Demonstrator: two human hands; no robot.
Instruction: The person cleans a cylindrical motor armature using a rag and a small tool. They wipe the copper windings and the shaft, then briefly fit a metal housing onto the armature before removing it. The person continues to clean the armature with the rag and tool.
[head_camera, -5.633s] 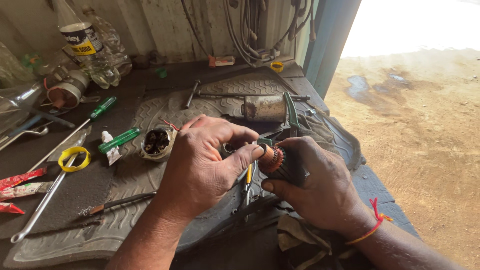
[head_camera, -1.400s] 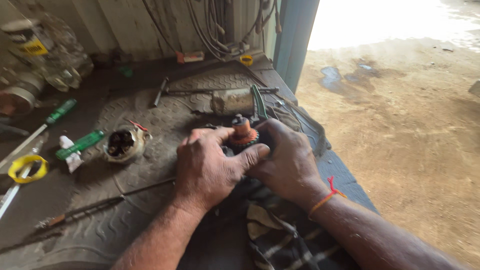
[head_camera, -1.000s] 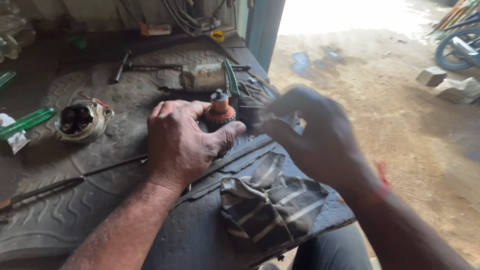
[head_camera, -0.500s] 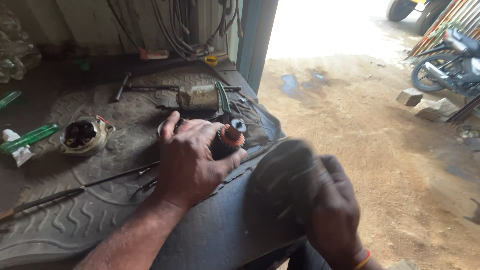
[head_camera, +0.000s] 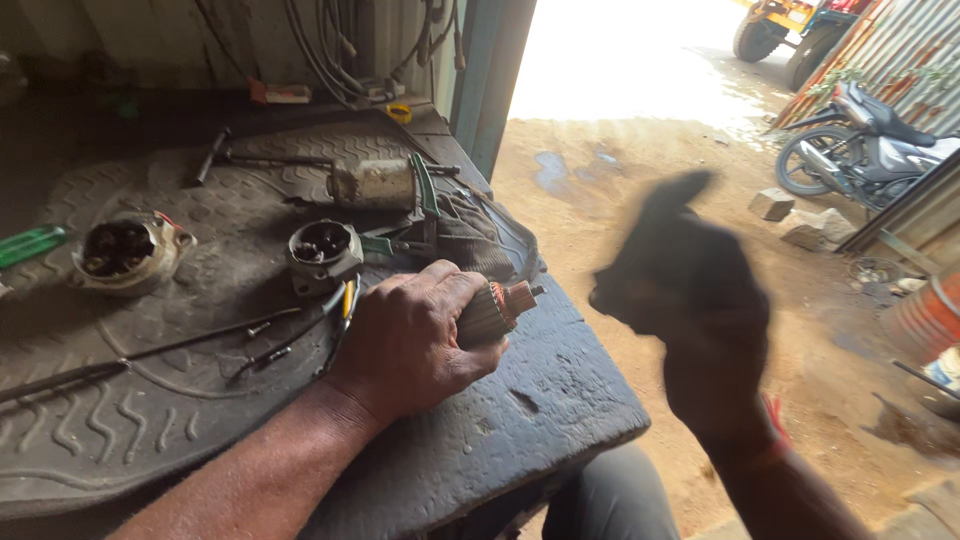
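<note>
My left hand is closed around a small motor armature that lies on its side near the front right corner of the bench, its copper-coloured end and shaft poking out to the right. My right hand is raised off the bench to the right, heavily blurred. It seems to grip a dark cloth that sticks up above it. A red and yellow band shows at that wrist.
A black ribbed rubber mat covers the bench. On it lie a round motor housing, a second housing, a metal cylinder, green-handled pliers, a long rod and a hammer. A motorcycle stands outside on the dirt.
My right hand let go of the armature, took the striped cloth off the bench's front edge and swung it up to the right. My left hand laid the armature down.
</note>
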